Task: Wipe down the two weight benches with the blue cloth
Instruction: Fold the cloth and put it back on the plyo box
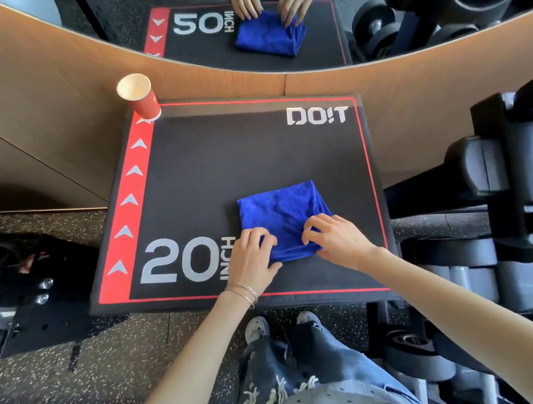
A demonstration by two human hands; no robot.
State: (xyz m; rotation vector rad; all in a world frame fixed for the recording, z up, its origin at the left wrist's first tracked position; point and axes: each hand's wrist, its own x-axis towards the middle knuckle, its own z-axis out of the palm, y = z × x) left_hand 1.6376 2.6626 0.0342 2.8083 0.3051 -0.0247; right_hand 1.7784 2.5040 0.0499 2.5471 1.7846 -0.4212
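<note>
Left hand [253,259] pinches the near edge of the blue cloth [282,213], right hand [339,241] nips a fold just beside it, both curled. Cloth sits folded, lower centre of the frame, on the black padded box [223,173]; red paper cup [140,97] stands at its upper-left corner.

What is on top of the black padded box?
A folded blue cloth, gripped by left hand and right hand; a red paper cup at the far-left corner. The cloth hides what lies beneath.
</note>
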